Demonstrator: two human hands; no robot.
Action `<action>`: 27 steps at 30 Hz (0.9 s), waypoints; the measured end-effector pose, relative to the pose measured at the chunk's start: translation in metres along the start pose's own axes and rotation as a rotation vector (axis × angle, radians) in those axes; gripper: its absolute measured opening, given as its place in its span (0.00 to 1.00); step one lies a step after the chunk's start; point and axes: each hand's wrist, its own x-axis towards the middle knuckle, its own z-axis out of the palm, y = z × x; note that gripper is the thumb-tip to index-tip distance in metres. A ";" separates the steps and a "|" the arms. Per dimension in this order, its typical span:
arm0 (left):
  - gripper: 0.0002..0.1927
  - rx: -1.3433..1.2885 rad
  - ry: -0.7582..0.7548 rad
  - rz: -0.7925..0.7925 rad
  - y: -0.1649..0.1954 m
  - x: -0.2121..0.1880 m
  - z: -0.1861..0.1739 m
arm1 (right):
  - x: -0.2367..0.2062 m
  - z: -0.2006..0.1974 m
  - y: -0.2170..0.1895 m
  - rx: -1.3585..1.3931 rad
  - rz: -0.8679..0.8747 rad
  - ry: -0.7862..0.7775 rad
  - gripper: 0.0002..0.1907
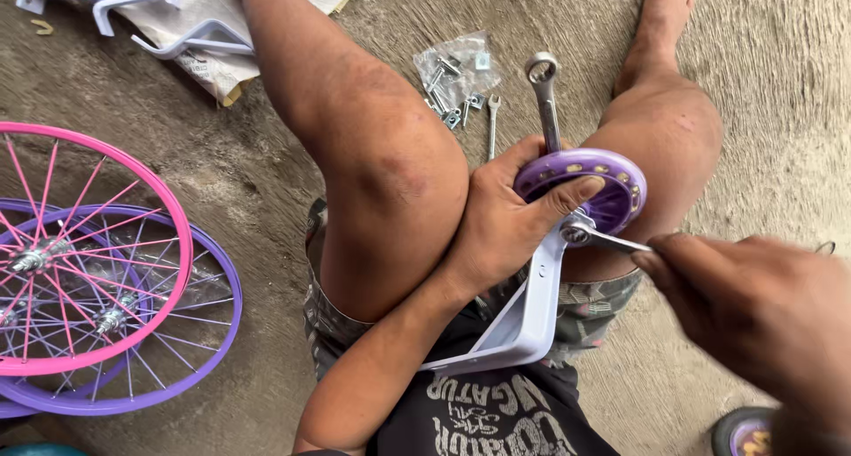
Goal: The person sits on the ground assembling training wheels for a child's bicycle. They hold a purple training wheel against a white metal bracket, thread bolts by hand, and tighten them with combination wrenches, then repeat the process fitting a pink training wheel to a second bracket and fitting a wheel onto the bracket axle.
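The left hand [505,217] grips the purple training wheel [592,183] between the person's knees, with a wrench [544,97] behind it. The right hand [753,305] pinches a second wrench [607,239], whose long axis runs from the hand leftward to the axle nut.

Between the seated person's knees, the left hand [505,221] holds a small wheel [585,186] on its bracket [527,319], the right hand [753,305] beside it with a spanner [603,239], a bag of bolts [456,75] lying on the floor [780,84] beyond, and two spoked wheels [97,270] stacked far left.

an informal bicycle repair spot on rough concrete floor [762,84], with spoked wheels [89,243], bagged bolts [456,70] lying about.
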 end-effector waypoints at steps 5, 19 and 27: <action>0.20 0.165 0.006 0.050 0.012 -0.001 -0.003 | 0.057 -0.052 -0.024 -0.538 -0.100 -0.456 0.20; 0.19 -0.115 0.137 0.001 -0.005 0.004 -0.001 | 0.014 0.090 -0.024 0.540 0.202 0.282 0.11; 0.17 0.000 0.040 0.074 0.001 -0.001 0.002 | -0.021 0.104 -0.019 0.669 0.155 0.316 0.07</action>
